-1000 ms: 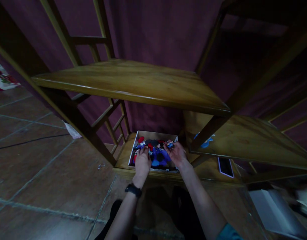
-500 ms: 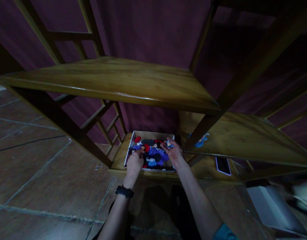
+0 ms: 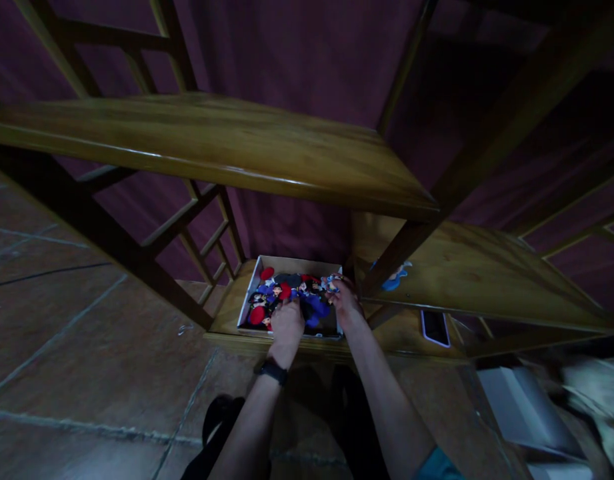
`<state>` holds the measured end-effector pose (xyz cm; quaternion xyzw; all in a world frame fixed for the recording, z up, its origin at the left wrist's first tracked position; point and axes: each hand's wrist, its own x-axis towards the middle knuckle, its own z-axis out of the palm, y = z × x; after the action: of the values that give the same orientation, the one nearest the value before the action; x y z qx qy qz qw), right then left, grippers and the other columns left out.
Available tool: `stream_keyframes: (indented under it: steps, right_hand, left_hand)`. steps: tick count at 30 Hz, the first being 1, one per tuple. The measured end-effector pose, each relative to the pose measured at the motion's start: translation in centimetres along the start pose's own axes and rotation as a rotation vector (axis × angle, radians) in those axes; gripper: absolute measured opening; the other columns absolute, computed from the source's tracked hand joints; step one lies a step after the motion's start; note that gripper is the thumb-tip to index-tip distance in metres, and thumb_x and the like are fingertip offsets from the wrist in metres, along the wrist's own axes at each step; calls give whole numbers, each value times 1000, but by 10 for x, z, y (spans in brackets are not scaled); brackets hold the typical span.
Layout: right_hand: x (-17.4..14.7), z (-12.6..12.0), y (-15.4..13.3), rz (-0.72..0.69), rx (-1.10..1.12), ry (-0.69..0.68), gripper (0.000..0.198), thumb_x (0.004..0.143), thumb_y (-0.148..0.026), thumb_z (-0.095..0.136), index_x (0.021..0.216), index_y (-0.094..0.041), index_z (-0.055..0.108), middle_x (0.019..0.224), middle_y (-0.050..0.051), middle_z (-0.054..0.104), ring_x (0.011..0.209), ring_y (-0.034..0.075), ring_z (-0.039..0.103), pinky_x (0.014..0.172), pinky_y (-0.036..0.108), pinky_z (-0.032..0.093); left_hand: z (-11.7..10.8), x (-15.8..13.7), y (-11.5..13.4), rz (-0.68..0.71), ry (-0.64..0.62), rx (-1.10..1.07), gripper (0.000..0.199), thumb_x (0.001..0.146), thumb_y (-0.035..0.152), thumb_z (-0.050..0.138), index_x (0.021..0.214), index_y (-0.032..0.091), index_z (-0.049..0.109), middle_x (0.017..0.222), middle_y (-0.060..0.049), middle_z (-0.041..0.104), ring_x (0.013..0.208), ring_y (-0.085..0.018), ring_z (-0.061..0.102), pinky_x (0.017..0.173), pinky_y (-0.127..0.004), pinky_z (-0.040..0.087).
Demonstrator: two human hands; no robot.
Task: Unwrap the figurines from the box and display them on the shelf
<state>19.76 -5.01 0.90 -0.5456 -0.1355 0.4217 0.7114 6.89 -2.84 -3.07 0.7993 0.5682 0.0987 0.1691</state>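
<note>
A shallow cardboard box [image 3: 301,265] filled with small cartoon figures in red, black, blue and purple sits on the low wooden shelf. My left hand [image 3: 288,325] reaches down into its front middle, fingers bent and close together among the figures; their tips are hidden, and I cannot make out what they grip. At the box's right side, my right hand [image 3: 345,301] is closed on a small blue-and-white cartoon figure [image 3: 331,283], held between thumb and fingers. Red-topped figures [image 3: 257,315] lie left of my left hand, and purple pieces [image 3: 315,311] lie between the hands.
A wooden shelf board [image 3: 227,147] overhangs the box. On the right, a blue figure [image 3: 394,277] sits on a raised shelf [image 3: 467,280], partly behind a post; below lies a phone [image 3: 435,328]. Pale boxes [image 3: 529,410] stand on the tiled floor at lower right.
My left hand has moved right across the box, uncovering red-topped figures at its left. My right hand's fingers have curled in around the blue-and-white figure. The whole view has shifted slightly.
</note>
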Motion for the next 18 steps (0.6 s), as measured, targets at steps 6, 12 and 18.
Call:
stream_keyframes:
  steps: [6, 12, 18]
  right_hand:
    - [-2, -3, 1, 11, 12, -62, 22, 61, -25, 63, 83, -21, 59, 83, 1, 68, 82, 17, 63, 57, 22, 47]
    - [-4, -4, 1, -5, 39, -73, 19, 62, -24, 63, 80, -22, 58, 81, 0, 66, 87, 17, 62, 59, 24, 50]
    - [-6, -3, 4, 5, 41, -60, 19, 59, -22, 65, 78, -21, 61, 83, 0, 65, 84, 17, 60, 64, 28, 52]
  left_hand:
    - [7, 10, -8, -3, -92, -229, 28, 77, 15, 47, 99, 14, 64, 92, -14, 66, 88, -23, 60, 80, -33, 43]
    - [0, 22, -14, -55, -38, -589, 26, 77, 12, 47, 90, 18, 68, 82, -6, 69, 81, -17, 61, 76, -26, 44]
    - [-9, 10, -36, -68, -142, -147, 24, 79, 22, 49, 96, 17, 65, 97, -10, 66, 89, -19, 60, 78, -26, 41]
